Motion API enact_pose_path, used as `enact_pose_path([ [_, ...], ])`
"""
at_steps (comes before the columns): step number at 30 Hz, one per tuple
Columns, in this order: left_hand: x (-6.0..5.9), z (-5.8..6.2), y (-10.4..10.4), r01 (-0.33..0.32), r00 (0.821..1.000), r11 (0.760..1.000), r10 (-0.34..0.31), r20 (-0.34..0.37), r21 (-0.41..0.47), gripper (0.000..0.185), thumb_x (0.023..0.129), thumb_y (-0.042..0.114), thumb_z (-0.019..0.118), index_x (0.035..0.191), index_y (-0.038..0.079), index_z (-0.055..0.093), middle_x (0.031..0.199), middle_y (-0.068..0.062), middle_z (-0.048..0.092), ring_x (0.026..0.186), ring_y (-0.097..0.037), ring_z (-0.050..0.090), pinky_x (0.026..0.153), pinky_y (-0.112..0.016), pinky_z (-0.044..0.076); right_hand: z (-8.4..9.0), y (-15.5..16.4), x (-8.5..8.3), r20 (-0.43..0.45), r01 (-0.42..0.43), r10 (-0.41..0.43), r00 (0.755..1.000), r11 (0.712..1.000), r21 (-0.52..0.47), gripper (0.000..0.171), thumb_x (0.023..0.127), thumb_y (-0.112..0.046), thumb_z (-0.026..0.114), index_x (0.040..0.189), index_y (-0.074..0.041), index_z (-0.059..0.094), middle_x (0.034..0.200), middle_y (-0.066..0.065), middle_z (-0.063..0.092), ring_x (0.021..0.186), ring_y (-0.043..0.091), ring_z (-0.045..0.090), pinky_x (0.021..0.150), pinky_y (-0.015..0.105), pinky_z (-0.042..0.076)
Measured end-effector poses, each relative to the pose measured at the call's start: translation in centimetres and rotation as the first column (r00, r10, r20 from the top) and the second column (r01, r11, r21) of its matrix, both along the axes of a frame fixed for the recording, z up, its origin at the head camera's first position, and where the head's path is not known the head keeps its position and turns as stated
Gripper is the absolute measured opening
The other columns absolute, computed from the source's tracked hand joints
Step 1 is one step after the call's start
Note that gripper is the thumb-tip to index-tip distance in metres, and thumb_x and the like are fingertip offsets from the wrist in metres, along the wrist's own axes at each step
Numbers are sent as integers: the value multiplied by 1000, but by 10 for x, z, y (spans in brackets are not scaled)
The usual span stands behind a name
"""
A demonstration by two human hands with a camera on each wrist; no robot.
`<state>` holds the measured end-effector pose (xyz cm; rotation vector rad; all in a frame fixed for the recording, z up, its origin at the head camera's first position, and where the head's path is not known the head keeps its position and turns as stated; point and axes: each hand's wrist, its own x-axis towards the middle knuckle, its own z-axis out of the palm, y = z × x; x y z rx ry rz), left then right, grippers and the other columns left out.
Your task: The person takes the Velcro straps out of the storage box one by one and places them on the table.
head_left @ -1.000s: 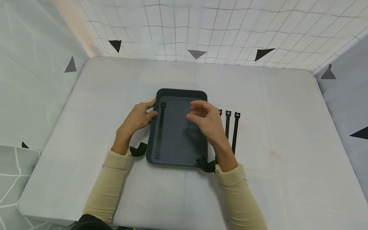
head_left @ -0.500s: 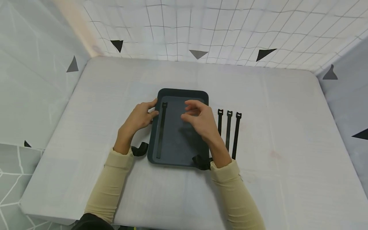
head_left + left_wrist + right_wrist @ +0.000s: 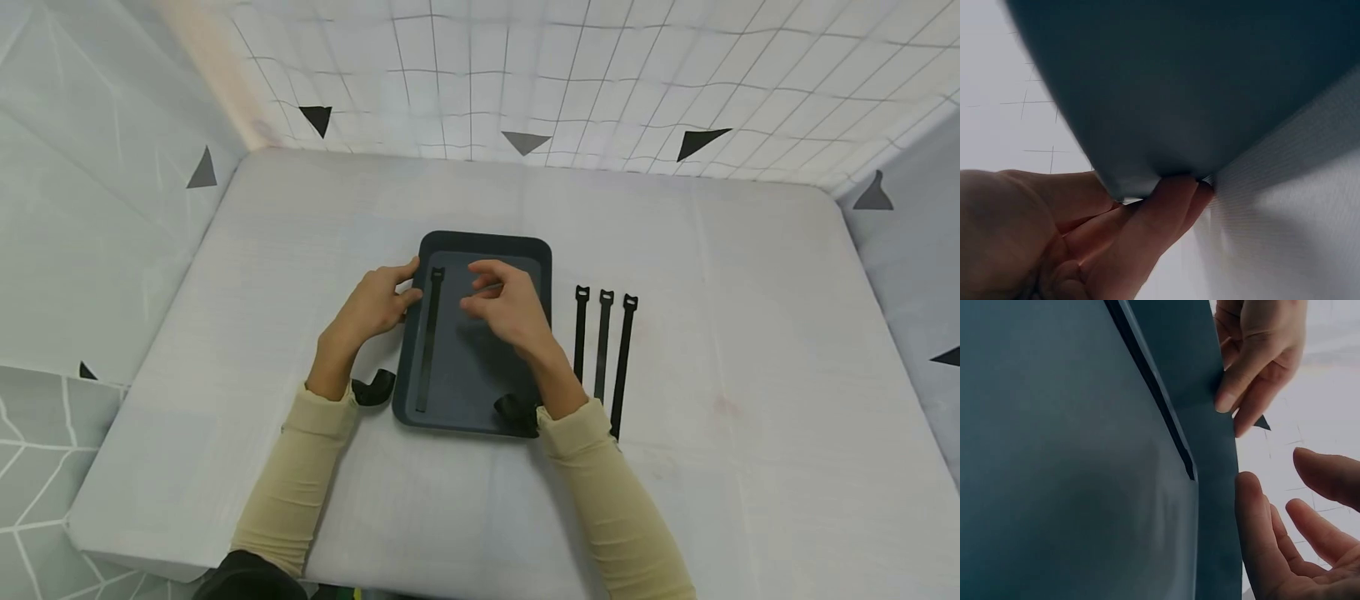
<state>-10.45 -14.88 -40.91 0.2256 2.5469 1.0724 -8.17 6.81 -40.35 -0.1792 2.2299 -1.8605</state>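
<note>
A dark blue-grey tray (image 3: 480, 424) sits on the table, its left rim held between the thumb and fingers of my left hand (image 3: 375, 304). In the left wrist view, fingertips (image 3: 1175, 194) press under the tray's outer wall. One black hook-and-loop cable tie (image 3: 430, 342) lies lengthwise inside, near the tray's left side; the right wrist view shows this tie (image 3: 1154, 390) along the inner wall. Above the tray floor hovers my right hand (image 3: 510, 308), fingers bent and thumb apart, holding nothing. Three similar cable ties (image 3: 603, 342) lie side by side on the table, partly behind the right forearm.
White cloth covers the table (image 3: 750, 333), with a grid-marked wall (image 3: 600, 75) behind it. Black wrist mounts (image 3: 373, 388) stick out from both wrists, the right one over the tray's near right corner.
My right hand has moved left over the tray, away from the loose cable ties, which now show more fully. The left hand stays at the rim. The whole view has shifted slightly.
</note>
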Motion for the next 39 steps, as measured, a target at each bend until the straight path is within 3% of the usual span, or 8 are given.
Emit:
enact_pose_path([
  [8, 0, 1, -2, 14, 1000, 1000, -14, 5, -2, 61, 103, 14, 56, 156, 8, 26, 151, -20, 39, 83, -24, 70, 72, -34, 58, -4, -15, -8, 14, 0, -1, 1000, 999, 37, 52, 90, 5, 67, 140, 3, 52, 121, 28, 51, 96, 32, 66, 80, 43, 56],
  [15, 0, 0, -2, 21, 999, 999, -22, -25, -30, 60, 103, 13, 56, 156, 6, 27, 125, -26, 61, 73, -23, 70, 68, -34, 55, -11, -31, -18, 28, -12, 7, 1000, 986, 169, 57, 89, 1, 68, 143, -2, 51, 123, 22, 53, 89, 28, 66, 73, 39, 54],
  [21, 2, 0, -2, 34, 999, 999, -35, -42, -31, 59, 103, 13, 56, 155, 5, 28, 111, -25, 67, 69, -24, 69, 65, -34, 53, -20, -43, -24, 31, -3, -5, 999, 969, 246, 56, 89, -2, 70, 142, -3, 52, 121, 21, 56, 85, 26, 64, 70, 37, 52],
  [25, 2, 2, -1, 36, 998, 999, -37, -55, -35, 59, 103, 13, 56, 155, 5, 29, 117, -25, 65, 67, -24, 68, 64, -34, 51, -26, -48, -27, -9, 17, -15, 1000, 952, 307, 56, 87, -5, 72, 141, -2, 54, 110, 18, 59, 79, 24, 60, 65, 34, 49],
  [30, 2, 3, -1, 33, 998, 998, -36, -59, -47, 58, 103, 13, 56, 155, 5, 30, 98, -21, 68, 64, -23, 66, 62, -34, 49, -31, -54, -32, -68, 34, -8, 998, 916, 399, 56, 88, -7, 73, 140, -2, 55, 90, 13, 61, 69, 23, 57, 58, 32, 44],
  [34, 2, 3, -2, 28, 998, 999, -30, -57, -46, 58, 103, 14, 56, 154, 5, 30, 82, -16, 67, 64, -23, 66, 61, -33, 49, -31, -58, -33, -92, 35, 8, 996, 887, 461, 56, 88, -9, 74, 141, -2, 54, 99, 15, 62, 85, 26, 57, 71, 38, 49],
  [37, 2, 2, -2, 28, 998, 999, -30, -50, -35, 58, 103, 13, 56, 155, 5, 30, 109, -22, 68, 68, -22, 68, 63, -33, 53, -32, -59, -34, -88, 26, 20, 996, 867, 498, 58, 89, -12, 75, 142, -3, 53, 119, 17, 58, 104, 29, 54, 85, 43, 49],
  [39, 2, 0, -1, 29, 999, 999, -30, -43, -27, 58, 103, 13, 56, 155, 5, 30, 123, -25, 63, 70, -23, 69, 64, -33, 55, -33, -58, -35, -81, 11, 36, 996, 854, 520, 60, 89, -13, 76, 143, -3, 52, 126, 19, 55, 109, 31, 53, 88, 45, 48],
])
